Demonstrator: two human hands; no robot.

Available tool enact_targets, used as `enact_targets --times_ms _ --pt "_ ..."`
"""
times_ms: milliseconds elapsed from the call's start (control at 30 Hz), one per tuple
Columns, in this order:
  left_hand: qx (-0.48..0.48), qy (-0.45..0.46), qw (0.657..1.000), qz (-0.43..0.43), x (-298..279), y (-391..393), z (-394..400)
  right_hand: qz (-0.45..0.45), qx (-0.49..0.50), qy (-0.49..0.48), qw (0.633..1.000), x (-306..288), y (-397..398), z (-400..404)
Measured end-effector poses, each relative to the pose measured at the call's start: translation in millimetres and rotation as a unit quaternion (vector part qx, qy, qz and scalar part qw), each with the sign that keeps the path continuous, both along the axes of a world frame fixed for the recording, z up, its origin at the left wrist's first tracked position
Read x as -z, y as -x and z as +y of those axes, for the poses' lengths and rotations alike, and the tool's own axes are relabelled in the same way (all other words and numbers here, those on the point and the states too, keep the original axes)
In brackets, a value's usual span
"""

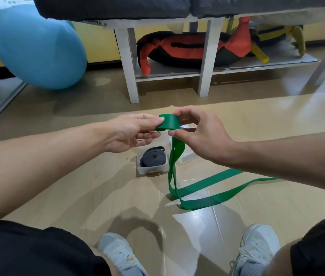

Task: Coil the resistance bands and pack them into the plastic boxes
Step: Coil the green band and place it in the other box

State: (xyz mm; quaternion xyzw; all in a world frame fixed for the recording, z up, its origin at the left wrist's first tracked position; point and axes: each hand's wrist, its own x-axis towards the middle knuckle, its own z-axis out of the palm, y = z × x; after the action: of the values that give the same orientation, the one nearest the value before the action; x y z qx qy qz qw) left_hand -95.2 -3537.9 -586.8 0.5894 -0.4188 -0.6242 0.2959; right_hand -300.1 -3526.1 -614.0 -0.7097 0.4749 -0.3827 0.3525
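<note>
A green resistance band (pixel 197 188) is partly rolled into a small coil held in the air between both hands. My left hand (pixel 135 132) pinches the coil's left side with thumb and fingers. My right hand (pixel 195 134) curls round its right side. The band's free length hangs down and trails across the floor to the right. Below the hands a clear plastic box (pixel 151 169) stands on the floor with a coiled black band (pixel 153 156) inside. A second clear box (pixel 186 157) shows partly behind the green band.
A white bench (pixel 205 62) with a dark cushion stands ahead, with red-black and yellow bags on its low shelf. A blue exercise ball (pixel 38 46) sits at the left. My two white shoes (pixel 257 248) are at the bottom, on the tiled floor.
</note>
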Motion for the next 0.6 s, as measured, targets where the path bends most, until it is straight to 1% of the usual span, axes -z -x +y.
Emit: enact_targets --times_ms 67,167,267,333,433,600 --pt "0.010 0.015 0.999 -0.037 1.5 1.4 0.9 0.003 -0.001 0.000 1.000 0.0 0.0 0.4" --pt "0.030 0.022 0.998 -0.052 0.7 4.8 2.8 0.015 -0.001 0.007 1.000 0.4 0.6 1.1" --pt "0.055 0.035 0.994 -0.093 -0.1 11.0 5.3 0.043 -0.011 0.024 0.999 -0.4 -1.3 3.4" --pt "0.054 0.039 0.991 -0.116 0.3 14.4 6.2 0.064 -0.010 0.028 0.998 -0.3 -2.5 3.7" --pt "0.038 0.039 0.990 -0.128 -0.5 17.7 6.3 0.087 -0.007 0.024 0.996 0.3 -2.8 3.6" --pt "0.002 0.037 0.992 -0.118 -0.8 21.7 3.8 0.106 -0.003 0.035 0.994 -0.8 -6.4 3.3"
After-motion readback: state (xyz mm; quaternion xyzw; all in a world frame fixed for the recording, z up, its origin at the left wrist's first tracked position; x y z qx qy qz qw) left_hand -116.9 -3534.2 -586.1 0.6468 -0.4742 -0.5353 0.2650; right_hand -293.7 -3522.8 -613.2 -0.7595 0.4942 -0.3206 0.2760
